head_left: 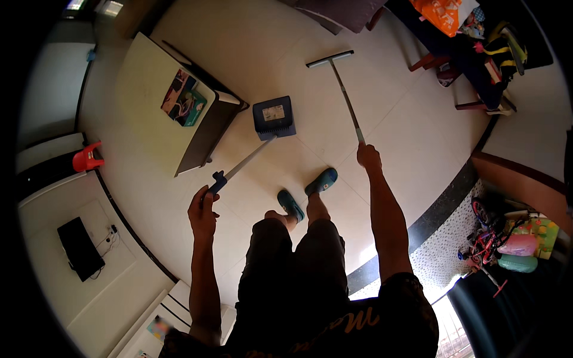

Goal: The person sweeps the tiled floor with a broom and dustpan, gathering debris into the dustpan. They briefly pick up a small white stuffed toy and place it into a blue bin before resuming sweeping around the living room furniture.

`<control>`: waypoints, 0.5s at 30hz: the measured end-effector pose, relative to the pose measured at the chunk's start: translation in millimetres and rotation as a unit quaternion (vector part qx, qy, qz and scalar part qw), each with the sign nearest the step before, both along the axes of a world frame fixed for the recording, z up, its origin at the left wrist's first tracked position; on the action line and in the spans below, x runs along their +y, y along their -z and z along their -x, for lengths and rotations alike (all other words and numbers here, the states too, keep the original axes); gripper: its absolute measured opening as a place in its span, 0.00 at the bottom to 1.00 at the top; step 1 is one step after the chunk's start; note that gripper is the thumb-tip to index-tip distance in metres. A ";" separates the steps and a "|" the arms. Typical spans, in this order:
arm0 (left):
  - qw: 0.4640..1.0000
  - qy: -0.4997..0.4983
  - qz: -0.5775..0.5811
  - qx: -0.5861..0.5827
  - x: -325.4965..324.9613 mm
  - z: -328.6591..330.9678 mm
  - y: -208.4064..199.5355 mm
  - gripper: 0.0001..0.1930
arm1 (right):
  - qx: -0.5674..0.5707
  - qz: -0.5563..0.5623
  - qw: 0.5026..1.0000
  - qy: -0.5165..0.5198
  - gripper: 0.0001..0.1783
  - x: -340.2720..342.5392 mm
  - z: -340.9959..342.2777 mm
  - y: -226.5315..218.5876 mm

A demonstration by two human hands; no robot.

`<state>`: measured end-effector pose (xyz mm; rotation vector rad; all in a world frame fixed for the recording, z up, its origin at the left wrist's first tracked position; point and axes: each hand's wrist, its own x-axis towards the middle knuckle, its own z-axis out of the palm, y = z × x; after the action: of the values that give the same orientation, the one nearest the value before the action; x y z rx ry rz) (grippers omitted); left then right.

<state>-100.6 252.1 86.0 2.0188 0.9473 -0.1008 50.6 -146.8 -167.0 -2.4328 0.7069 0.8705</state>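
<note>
My left hand [203,210] is closed around the blue top of a long-handled dustpan. The dustpan [273,114] has a dark blue pan with a pale label, and it rests on the floor ahead of my feet. In my right hand [369,157] I grip the pole of a floor squeegee [346,98]. Its wide, flat head touches the tiles farther out, to the right of the dustpan. A gap of bare floor lies between the two tools.
A pale table [146,98] with a box [184,98] on it stands left of the dustpan. A red plastic stool [88,157] is at the left wall. Bags and clothes cover a bench [456,65] at far right. A child's bicycle [482,238] stands at right.
</note>
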 end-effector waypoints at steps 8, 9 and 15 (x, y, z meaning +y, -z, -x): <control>0.999 -0.044 0.029 0.002 29.8 65.4 38.0 0.21 | 0.029 0.011 0.993 -0.111 0.36 -48.9 247.6 61.8; 0.998 -0.057 0.027 0.008 36.3 80.4 43.3 0.21 | 0.112 -0.034 0.981 -0.153 0.25 -37.0 280.3 29.3; 0.998 -0.056 0.035 -0.001 58.5 126.0 73.2 0.22 | 0.131 -0.039 0.980 -0.145 0.27 -10.6 433.7 -62.5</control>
<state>-226.6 310.6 12.8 1.8975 1.0401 -0.0704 -383.0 -157.3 -104.5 -2.4117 0.3994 1.3269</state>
